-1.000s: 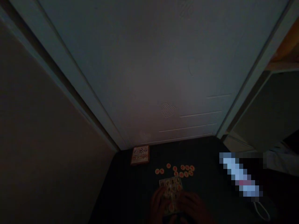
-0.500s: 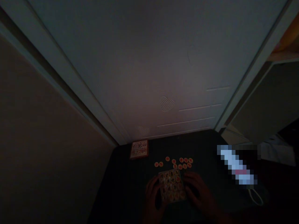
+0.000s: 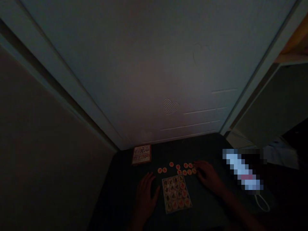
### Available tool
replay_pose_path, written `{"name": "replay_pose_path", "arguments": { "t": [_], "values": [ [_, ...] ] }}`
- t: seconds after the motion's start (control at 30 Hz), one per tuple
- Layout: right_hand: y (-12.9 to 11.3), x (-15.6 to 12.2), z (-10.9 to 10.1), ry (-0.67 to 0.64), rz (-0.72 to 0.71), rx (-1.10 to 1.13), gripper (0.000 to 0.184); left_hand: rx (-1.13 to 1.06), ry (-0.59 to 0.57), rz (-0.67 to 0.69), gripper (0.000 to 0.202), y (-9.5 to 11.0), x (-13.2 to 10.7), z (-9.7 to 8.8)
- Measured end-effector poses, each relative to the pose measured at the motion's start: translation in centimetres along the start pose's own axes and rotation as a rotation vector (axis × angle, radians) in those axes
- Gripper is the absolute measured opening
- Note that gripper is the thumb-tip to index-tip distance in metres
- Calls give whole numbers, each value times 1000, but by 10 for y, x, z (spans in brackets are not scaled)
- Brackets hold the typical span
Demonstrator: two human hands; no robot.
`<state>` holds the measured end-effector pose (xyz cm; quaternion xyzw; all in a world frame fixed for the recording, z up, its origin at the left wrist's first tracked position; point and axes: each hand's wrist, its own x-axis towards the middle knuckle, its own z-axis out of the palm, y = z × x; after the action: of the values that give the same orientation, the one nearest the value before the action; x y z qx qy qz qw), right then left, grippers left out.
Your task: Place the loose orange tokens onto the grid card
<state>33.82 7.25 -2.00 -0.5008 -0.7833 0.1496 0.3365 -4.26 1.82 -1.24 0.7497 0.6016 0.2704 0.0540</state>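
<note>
Right hand [image 3: 209,175], fingers curled at round tiles [image 3: 184,172] at the printed card's [image 3: 176,194] 1 o'clock, hold unclear; left hand [image 3: 145,199] lay open, empty, at 9 o'clock.

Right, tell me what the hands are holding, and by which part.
Nothing visibly: the left hand lies open beside the printed card; the right hand is at the round tokens, but dimness could hide a pinch.
</note>
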Motion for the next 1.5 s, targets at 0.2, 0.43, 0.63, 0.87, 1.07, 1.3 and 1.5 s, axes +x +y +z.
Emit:
{"name": "replay_pose_path", "arguments": {
  "t": [0.2,0.43,0.63,0.87,1.07,1.3,1.5],
  "values": [
    [2,0,1,38,47,16,34,-15,26,-19,33,-4,0,5],
    [-1,1,0,104,131,85,26,-14,10,-31,28,-7,0,6],
    [-9,2,-7,197,406,210,39,-16,34,-30,27,-4,1,4],
    [-25,1,-6,237,518,300,41,-14,22,-47,27,-3,0,4],
    [-66,-4,-9,69,225,224,24,-25,0,-44,27,-2,1,2],
    [-114,-1,7,-165,-107,154,19,-7,-9,-41,27,0,1,1],
    [-127,4,12,-288,-151,94,22,1,4,-41,26,0,1,1]
  ]
}}
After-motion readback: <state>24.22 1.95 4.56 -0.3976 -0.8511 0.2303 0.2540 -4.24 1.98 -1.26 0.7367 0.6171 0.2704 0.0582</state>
